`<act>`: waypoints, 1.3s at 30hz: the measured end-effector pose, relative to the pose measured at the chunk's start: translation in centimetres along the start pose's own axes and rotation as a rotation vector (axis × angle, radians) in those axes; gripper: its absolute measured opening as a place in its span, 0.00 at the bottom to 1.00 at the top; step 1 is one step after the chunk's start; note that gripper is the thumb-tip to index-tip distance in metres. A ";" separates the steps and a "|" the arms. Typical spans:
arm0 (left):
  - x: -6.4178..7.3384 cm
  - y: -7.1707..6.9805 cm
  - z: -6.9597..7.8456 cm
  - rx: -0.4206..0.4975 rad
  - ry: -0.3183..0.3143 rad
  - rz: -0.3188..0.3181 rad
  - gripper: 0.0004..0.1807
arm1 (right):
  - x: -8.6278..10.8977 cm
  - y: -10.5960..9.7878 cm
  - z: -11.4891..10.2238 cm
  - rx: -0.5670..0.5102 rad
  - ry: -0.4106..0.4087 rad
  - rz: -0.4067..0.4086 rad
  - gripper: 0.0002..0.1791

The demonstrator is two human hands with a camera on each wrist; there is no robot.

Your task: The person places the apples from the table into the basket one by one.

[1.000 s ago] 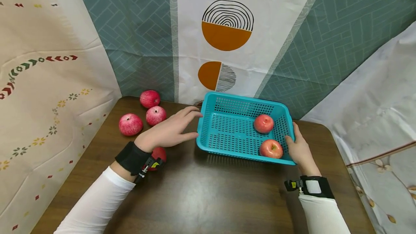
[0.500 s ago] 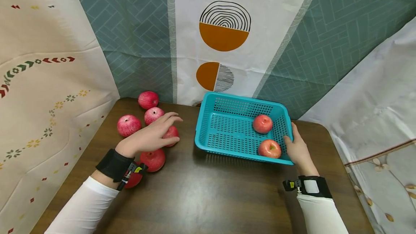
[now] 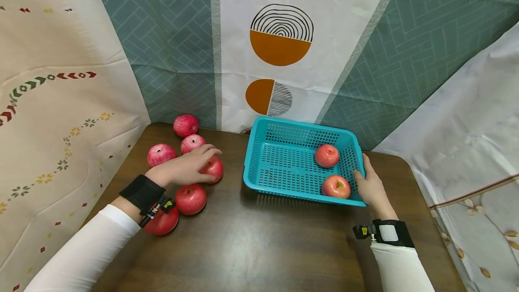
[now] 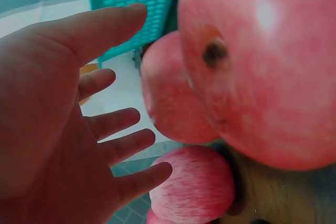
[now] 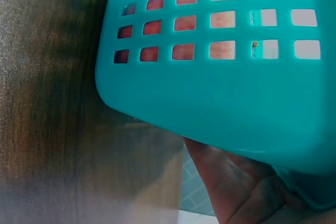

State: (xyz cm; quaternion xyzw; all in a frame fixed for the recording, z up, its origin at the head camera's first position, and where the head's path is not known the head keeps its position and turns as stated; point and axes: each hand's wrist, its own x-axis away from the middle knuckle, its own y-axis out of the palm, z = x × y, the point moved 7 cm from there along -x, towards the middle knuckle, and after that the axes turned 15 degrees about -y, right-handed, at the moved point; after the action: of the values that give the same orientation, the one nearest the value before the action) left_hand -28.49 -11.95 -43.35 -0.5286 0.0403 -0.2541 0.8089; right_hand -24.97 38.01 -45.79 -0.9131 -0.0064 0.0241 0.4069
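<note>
My left hand (image 3: pixel 184 166) reaches over a red apple (image 3: pixel 215 169) on the table, its fingers behind the fruit and its thumb at the near side. In the left wrist view the fingers are spread and only slightly bent, with that apple (image 4: pixel 170 98) just past them; contact is hard to tell. At the right, my right hand (image 3: pixel 372 188) grips the short end of a blue-green plastic basket (image 3: pixel 296 195), thumb over the rim. Two apples, a rear one (image 3: pixel 326 156) and a front one (image 3: pixel 336 187), lie inside its right half. The right wrist view shows the basket's outer wall (image 5: pixel 210 103).
Other apples lie around my left hand: a red one (image 3: pixel 191 199), another under the wrist (image 3: pixel 162 222), and striped pink ones (image 3: pixel 161 155) (image 3: pixel 193 143) (image 3: pixel 186 125) farther back. The brown wooden table (image 3: pixel 251 247) ends at a hanging patterned cloth (image 3: pixel 174 66).
My left hand has moved left, away from the basket's left rim, to the red apple, its fingers lowering around it. My right hand stays on the basket.
</note>
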 end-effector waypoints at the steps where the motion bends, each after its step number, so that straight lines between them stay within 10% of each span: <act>1: -0.2 0.2 -0.1 -0.017 -0.008 -0.010 0.41 | 0.0 0.0 0.0 0.000 0.001 0.001 0.36; 16: -2.9 2.2 -0.9 -0.201 -0.083 -0.187 0.49 | 0.1 0.1 0.1 -0.028 0.010 0.007 0.36; 39: -2.8 2.7 -0.5 -0.180 -0.085 -0.184 0.41 | -0.1 0.0 0.1 -0.027 0.018 0.006 0.36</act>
State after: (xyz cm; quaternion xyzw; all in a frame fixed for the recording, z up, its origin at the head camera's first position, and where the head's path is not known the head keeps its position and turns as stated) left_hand -30.09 -10.23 -46.44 -0.6109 -0.0200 -0.3002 0.7323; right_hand -25.05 38.10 -45.84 -0.9187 -0.0004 0.0172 0.3945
